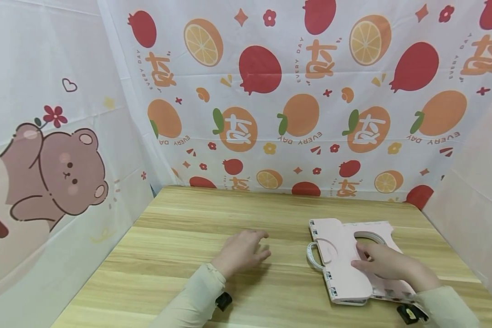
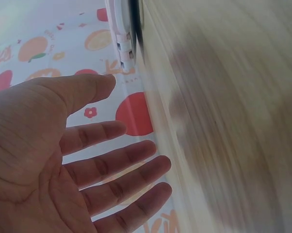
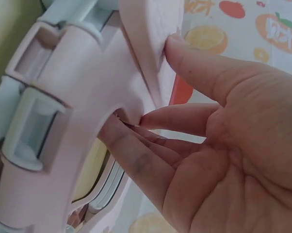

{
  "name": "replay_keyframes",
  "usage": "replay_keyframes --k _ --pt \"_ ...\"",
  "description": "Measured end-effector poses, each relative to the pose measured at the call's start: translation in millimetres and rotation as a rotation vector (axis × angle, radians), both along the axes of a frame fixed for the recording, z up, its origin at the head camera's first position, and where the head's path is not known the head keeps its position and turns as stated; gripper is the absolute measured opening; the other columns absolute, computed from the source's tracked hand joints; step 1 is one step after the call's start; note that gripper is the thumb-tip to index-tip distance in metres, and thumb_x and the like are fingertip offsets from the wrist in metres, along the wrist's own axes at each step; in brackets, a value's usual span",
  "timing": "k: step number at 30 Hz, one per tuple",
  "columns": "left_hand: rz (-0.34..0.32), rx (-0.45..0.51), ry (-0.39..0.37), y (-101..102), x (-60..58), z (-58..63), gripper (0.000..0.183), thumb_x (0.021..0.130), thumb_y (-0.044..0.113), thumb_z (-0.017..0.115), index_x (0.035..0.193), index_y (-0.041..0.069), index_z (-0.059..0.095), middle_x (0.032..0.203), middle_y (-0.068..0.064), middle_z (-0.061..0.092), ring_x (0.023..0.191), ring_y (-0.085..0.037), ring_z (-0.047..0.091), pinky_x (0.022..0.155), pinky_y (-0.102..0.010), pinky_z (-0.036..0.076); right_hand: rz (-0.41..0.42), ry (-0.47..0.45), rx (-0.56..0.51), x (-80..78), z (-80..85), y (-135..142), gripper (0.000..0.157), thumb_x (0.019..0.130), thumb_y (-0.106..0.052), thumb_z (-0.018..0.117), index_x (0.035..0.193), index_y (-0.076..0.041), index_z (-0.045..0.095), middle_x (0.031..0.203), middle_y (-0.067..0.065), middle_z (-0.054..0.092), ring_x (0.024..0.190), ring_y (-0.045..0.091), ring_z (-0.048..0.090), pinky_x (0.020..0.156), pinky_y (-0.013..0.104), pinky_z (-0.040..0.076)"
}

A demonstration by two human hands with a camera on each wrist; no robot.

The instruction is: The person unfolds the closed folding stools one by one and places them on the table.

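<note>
A pale pink plastic folding stool [image 1: 346, 275] lies folded on the wooden table to the right, with hinges along its edges and a grey loop handle [image 1: 309, 255] at its left side. My right hand [image 1: 387, 263] grips it near the arched cutout. In the right wrist view, the thumb [image 3: 199, 58] presses on a raised pink panel [image 3: 153, 34] while other fingers reach into the cutout. Left of the stool, my left hand [image 1: 242, 250] hovers above the table and holds nothing. Its fingers [image 2: 131, 160] are spread and slightly bent in the left wrist view.
The wooden table [image 1: 180, 246] spans the area below both hands. A fruit-patterned curtain [image 1: 262, 136] hangs along its back edge. A bear-print sheet [image 1: 37, 255] stands at the left, and a pale sheet [image 1: 471, 218] borders the right.
</note>
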State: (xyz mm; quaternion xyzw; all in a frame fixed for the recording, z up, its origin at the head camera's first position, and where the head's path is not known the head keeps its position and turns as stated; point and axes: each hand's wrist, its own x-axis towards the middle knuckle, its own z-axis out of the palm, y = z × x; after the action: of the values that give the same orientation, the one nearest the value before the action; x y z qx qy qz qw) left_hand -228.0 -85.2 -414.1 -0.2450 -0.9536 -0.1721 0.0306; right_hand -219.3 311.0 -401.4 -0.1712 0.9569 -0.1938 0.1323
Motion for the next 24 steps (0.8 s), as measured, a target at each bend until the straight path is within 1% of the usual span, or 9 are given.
replay_keyframes --k 3,6,8,10,13,16,18,21,24 --pt "-0.01 0.011 0.002 -1 0.1 0.9 0.044 0.098 0.034 0.079 0.134 0.011 0.071 0.13 -0.01 0.077 0.117 -0.031 0.074 0.092 -0.052 0.063 0.02 0.005 0.006 -0.8 1.2 -9 0.078 0.102 -0.036 0.074 0.147 0.023 0.047 0.121 0.024 0.074 0.104 0.023 0.069 0.086 0.043 0.059" --pt "-0.013 0.014 0.003 -2 -1.1 -0.9 0.044 0.098 0.034 0.079 0.134 0.011 0.071 0.129 -0.011 0.078 0.115 -0.03 0.075 0.091 -0.051 0.063 0.033 -0.014 -0.039 -1.0 1.1 -18 0.075 0.102 -0.036 0.074 0.145 0.021 0.051 0.092 0.008 0.069 0.093 0.015 0.063 0.078 0.034 0.053" --pt "-0.013 0.012 0.004 -2 -2.0 -2.9 0.044 0.098 0.035 0.079 0.134 0.011 0.071 0.128 -0.011 0.078 0.115 -0.03 0.075 0.091 -0.05 0.064 0.038 -0.032 -0.082 -1.5 0.5 -23 0.056 0.101 -0.035 0.075 0.125 0.015 0.066 0.08 0.002 0.059 0.079 0.011 0.057 0.07 0.029 0.048" --pt "-0.016 0.01 0.002 -2 -2.9 -5.4 0.044 0.098 0.036 0.079 0.133 0.011 0.071 0.128 -0.011 0.078 0.113 -0.028 0.076 0.09 -0.049 0.064 0.052 -0.045 -0.123 -1.9 -1.1 -27 0.042 0.1 -0.034 0.076 0.102 0.007 0.067 0.074 0.0 0.052 0.066 0.008 0.045 0.062 0.024 0.039" --pt "-0.02 0.025 -0.015 -3 -3.9 -8.2 0.043 0.098 0.036 0.08 0.132 0.011 0.072 0.124 -0.011 0.079 0.109 -0.027 0.076 0.087 -0.047 0.064 0.069 -0.045 -0.153 -2.0 -2.5 -34 0.045 0.099 -0.034 0.077 0.102 0.01 0.068 0.092 0.013 0.073 0.06 0.005 0.039 0.06 0.022 0.038" --pt "-0.018 0.054 -0.039 -4 -5.1 -10.3 0.043 0.097 0.035 0.08 0.132 0.01 0.072 0.12 -0.012 0.079 0.106 -0.026 0.076 0.084 -0.047 0.064 0.091 -0.027 -0.156 -2.0 -3.0 -42 0.067 0.099 -0.035 0.078 0.134 0.02 0.061 0.129 0.029 0.073 0.062 0.004 0.044 0.064 0.022 0.042" --pt "-0.013 0.074 -0.051 -5 -5.8 -10.9 0.044 0.097 0.034 0.08 0.132 0.01 0.072 0.119 -0.012 0.079 0.106 -0.027 0.076 0.085 -0.048 0.064 0.095 -0.038 -0.17 -2.5 -2.9 -48 0.073 0.098 -0.034 0.079 0.142 0.02 0.056 0.125 0.031 0.074 0.059 0.007 0.041 0.062 0.022 0.042" --pt "-0.006 0.099 -0.067 -6 -7.4 -11.5 0.044 0.098 0.034 0.079 0.133 0.008 0.072 0.118 -0.014 0.079 0.106 -0.028 0.076 0.086 -0.049 0.064 0.127 -0.021 -0.162 -4.1 -1.1 -57 0.07 0.098 -0.033 0.08 0.142 0.017 0.058 0.128 0.029 0.074 0.072 0.007 0.058 0.066 0.022 0.048" --pt "-0.004 0.122 -0.082 -8 -9.5 -12.3 0.045 0.099 0.033 0.078 0.134 0.006 0.071 0.117 -0.015 0.079 0.105 -0.028 0.076 0.087 -0.049 0.063 0.157 -0.004 -0.155 -6.1 -0.1 -66 0.053 0.097 -0.032 0.08 0.127 0.01 0.068 0.104 0.013 0.078 0.085 0.008 0.064 0.071 0.023 0.05"
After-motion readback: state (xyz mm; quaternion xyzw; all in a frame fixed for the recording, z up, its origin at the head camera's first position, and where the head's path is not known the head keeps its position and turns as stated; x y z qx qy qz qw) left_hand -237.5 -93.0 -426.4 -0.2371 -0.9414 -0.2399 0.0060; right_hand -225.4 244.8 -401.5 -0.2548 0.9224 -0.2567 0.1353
